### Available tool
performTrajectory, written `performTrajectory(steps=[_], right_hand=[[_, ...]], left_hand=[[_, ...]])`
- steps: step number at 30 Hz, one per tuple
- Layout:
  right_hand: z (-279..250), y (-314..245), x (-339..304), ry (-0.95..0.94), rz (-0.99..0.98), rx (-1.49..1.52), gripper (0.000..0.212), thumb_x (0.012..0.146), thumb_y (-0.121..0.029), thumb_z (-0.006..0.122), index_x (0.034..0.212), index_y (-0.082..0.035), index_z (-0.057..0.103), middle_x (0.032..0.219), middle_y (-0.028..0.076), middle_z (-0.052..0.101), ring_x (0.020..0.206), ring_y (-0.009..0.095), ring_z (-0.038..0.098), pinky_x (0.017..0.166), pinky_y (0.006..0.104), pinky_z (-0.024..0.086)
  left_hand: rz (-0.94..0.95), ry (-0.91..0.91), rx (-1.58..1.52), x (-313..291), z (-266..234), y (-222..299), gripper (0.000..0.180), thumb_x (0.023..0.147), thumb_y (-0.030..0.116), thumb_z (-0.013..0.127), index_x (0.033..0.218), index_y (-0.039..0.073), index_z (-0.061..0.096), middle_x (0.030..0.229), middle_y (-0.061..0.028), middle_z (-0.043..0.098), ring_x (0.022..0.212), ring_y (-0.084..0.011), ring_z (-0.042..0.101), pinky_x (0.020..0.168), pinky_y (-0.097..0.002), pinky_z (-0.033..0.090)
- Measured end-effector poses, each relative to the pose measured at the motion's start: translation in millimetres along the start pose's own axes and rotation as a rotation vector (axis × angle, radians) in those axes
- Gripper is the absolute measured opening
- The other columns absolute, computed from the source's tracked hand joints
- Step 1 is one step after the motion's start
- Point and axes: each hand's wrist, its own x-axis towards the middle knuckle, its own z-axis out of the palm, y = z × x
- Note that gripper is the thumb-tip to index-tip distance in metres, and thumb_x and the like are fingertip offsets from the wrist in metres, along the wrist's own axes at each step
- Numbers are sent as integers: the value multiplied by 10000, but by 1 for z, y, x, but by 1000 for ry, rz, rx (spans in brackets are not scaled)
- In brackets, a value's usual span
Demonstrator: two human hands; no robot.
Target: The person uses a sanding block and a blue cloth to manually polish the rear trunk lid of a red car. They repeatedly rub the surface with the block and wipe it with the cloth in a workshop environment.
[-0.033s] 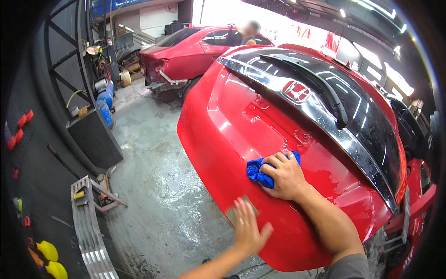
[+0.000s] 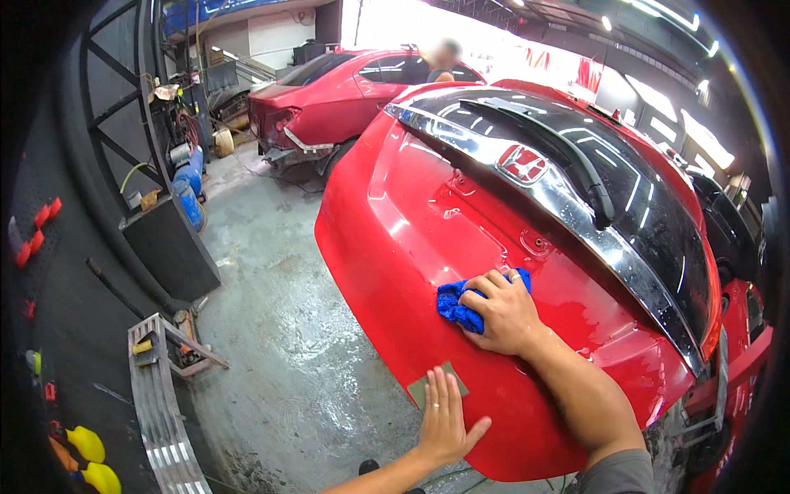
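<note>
A red car tailgate [image 2: 387,272] fills the middle, its paint wet in patches, with a chrome strip [image 2: 469,144] and a dark rear window [image 2: 634,177] above. My right hand [image 2: 504,315] is closed round a crumpled blue cloth [image 2: 455,303] and rests on the panel. Lower down, near the tailgate's edge, my left hand [image 2: 444,420] lies flat with fingers stretched over a greenish-grey sheet that looks like sandpaper [image 2: 451,376]. The fingers cover part of that sheet.
Behind the tailgate stands another red car [image 2: 325,95] with its rear bumper off, a person [image 2: 444,62] beyond it. A metal bench [image 2: 160,412] stands at left on the wet floor [image 2: 271,329], near a dark wall and pillar base [image 2: 173,251].
My left hand has slid slightly down and to the right with the sheet of sandpaper. My right hand and the blue cloth stay in place.
</note>
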Motion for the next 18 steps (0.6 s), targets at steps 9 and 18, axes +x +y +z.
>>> performTrajectory(steps=[9, 18], right_hand=[[-8, -11, 1, 102, 35, -77, 489, 855, -374, 869, 1316, -241, 775, 1206, 46, 739, 1177, 283, 701, 1076, 613, 513], [-25, -4, 3, 295, 179, -20, 457, 831, -338, 908, 1264, -245, 797, 1191, 29, 737, 1197, 273, 684, 1074, 594, 495]], left_hand=[[-193, -80, -180, 42, -16, 16, 1030, 1187, 617, 450, 1755, -173, 112, 1840, -438, 67, 1742, -561, 43, 1426, -603, 59], [27, -132, -24, 22, -35, 46, 1073, 1146, 620, 538, 1759, -158, 125, 1837, -444, 68, 1739, -570, 46, 1418, -632, 69]])
